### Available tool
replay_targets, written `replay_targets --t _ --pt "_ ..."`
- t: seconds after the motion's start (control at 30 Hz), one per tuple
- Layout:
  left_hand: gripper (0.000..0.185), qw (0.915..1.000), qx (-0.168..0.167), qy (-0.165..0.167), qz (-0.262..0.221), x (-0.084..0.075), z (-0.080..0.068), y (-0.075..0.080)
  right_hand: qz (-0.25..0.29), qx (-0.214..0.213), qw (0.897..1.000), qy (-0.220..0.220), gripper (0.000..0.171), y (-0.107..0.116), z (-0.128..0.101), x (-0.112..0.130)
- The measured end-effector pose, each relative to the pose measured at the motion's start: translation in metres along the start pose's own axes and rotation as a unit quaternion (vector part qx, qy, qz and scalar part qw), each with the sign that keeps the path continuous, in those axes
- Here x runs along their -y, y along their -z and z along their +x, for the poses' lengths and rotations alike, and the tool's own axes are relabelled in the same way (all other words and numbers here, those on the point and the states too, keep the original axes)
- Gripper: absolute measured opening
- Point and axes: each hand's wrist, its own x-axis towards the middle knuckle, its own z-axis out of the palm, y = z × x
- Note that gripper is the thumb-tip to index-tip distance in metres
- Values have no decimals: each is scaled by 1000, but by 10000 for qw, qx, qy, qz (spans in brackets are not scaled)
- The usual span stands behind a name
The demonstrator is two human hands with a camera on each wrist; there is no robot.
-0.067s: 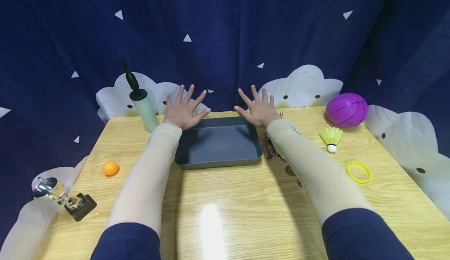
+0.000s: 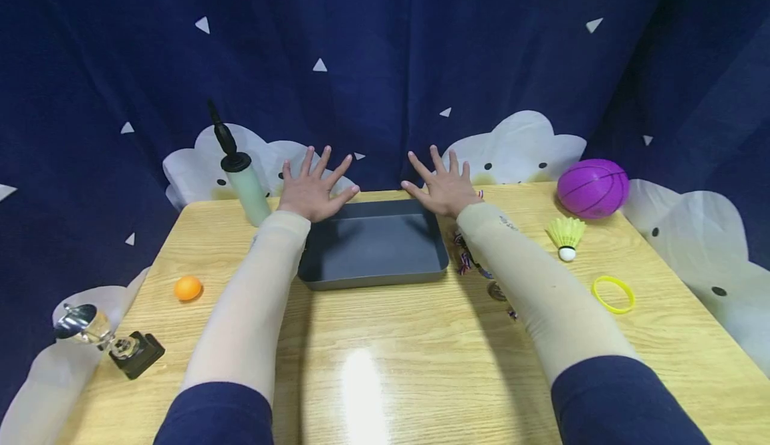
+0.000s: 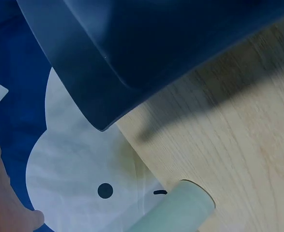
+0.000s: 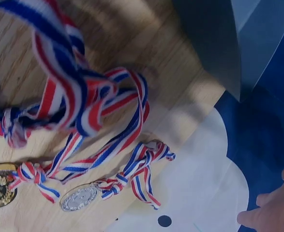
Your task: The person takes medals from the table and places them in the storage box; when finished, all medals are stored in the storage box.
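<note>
Wooden table (image 2: 385, 365): both hands (image 2: 313, 191) spread over grey tray's (image 2: 373, 244) far corners

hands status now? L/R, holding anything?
Left hand: open, fingers spread, holding nothing, above the far left corner of the grey tray.
Right hand: open, fingers spread, holding nothing, above the tray's far right corner.

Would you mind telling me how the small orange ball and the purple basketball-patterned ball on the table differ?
The small orange ball is plain and much smaller; the purple basketball-patterned ball is far larger and carries dark seam lines. The orange ball lies near the table's left edge by the silver trophy cup, while the purple ball sits at the far right corner beyond the yellow shuttlecock. Both are round, rest on the wooden table, and neither hand touches them.
</note>
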Motion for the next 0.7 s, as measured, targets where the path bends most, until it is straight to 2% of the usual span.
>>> replay_targets --t 0.2,0.4,0.57,0.7 --pt "82 10000 -50 -16 -25 4 -1 1 -5 72 10000 27 77 6 0 2" --pt "79 9997 -26 14 -245 10 -5 -1 -22 161 9998 129 77 13 -2 -2" --pt "75 9963 285 115 -805 16 -10 -2 53 215 9988 441 77 20 -9 -26" --pt "71 9852 762 232 -1519 21 -17 -3 491 364 9969 499 73 26 -18 -53"
